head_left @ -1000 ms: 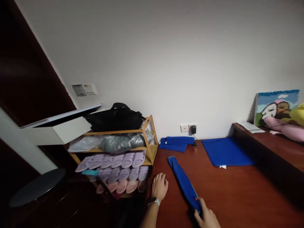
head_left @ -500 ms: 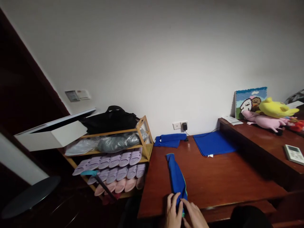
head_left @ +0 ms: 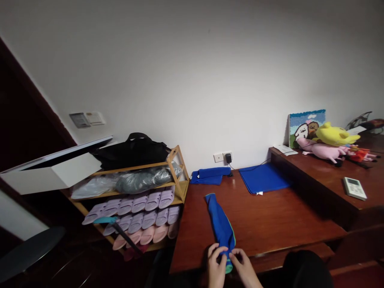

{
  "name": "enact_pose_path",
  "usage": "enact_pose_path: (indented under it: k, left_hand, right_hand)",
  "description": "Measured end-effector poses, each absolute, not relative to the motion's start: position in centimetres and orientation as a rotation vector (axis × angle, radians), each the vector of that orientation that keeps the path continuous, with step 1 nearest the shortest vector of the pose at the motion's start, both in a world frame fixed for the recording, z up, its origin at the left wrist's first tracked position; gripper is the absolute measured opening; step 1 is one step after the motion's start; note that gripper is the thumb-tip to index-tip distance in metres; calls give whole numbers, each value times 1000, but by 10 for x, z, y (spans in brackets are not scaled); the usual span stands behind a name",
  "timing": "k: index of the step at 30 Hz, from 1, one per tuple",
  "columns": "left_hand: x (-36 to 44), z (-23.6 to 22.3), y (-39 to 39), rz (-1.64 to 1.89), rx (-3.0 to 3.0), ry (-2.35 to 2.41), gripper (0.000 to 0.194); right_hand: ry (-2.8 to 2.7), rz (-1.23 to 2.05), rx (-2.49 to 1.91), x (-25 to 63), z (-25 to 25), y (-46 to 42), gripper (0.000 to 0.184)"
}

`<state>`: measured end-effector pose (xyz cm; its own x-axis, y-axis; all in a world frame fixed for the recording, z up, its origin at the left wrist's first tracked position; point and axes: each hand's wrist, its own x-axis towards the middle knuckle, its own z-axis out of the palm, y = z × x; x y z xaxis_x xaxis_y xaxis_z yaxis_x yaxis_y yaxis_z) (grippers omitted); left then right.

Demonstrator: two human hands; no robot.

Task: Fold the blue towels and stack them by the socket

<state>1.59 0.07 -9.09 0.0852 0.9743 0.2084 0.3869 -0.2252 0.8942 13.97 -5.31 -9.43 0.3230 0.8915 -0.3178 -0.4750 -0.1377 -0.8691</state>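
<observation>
A long, narrow blue cloth (head_left: 220,218) with green edging lies on the brown wooden table (head_left: 261,224), running from the front edge toward the wall. Its near end is rolled up, and the green rim of the roll shows between my hands. My left hand (head_left: 216,265) grips the roll from the left with bent fingers. From the right, my right hand (head_left: 243,267) pinches the same roll, thumb and fingertips pressed on it. Farther back, a folded blue cloth (head_left: 211,176) lies by the wall, and a flat blue cloth stack (head_left: 264,179) with a white tag lies to its right.
Left of the table stands a wooden rack (head_left: 180,188) with purple slippers (head_left: 153,200), pink slippers and a black bag (head_left: 135,152). A raised ledge (head_left: 318,172) on the right bears plush toys (head_left: 322,150) and a white calculator-like device (head_left: 355,188). A black plug (head_left: 228,158) sits in the wall socket.
The view has shifted slightly to the right. My fingers have moved to the sides of the cloth's near end, where the rolled, green-rimmed part now shows more clearly.
</observation>
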Motion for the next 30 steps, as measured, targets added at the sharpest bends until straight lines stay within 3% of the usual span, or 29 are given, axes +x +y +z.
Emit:
enact_pose_path:
  k: [4,8,11,14,16,22,30]
  left_hand:
    - [15,-84,1,1229,1472,1263,43]
    - [20,-79,-3,1116,1718,1325,30]
    - [28,-83,-8,973,1888,1378,25]
    - [35,-82,-5,848,1882,1473,39]
    - [37,-76,0,795,1854,1522,47]
    - [39,-62,15,775,1856,1518,51]
    - [45,-80,5,852,1804,1502,41]
  right_hand:
    - [-264,1264,-1079,128,-86,-53,74]
    - [-415,1102,-1076,143,-80,-52,74]
    - [-730,894,-1205,155,-74,-53,59]
    - [-1047,694,-1296,155,-68,-58,37]
    - [-1177,618,-1310,149,-65,-62,36]
    - [-1274,626,-1400,134,-56,-71,35]
    - [-1259,549,-1467,142,-53,-60,21]
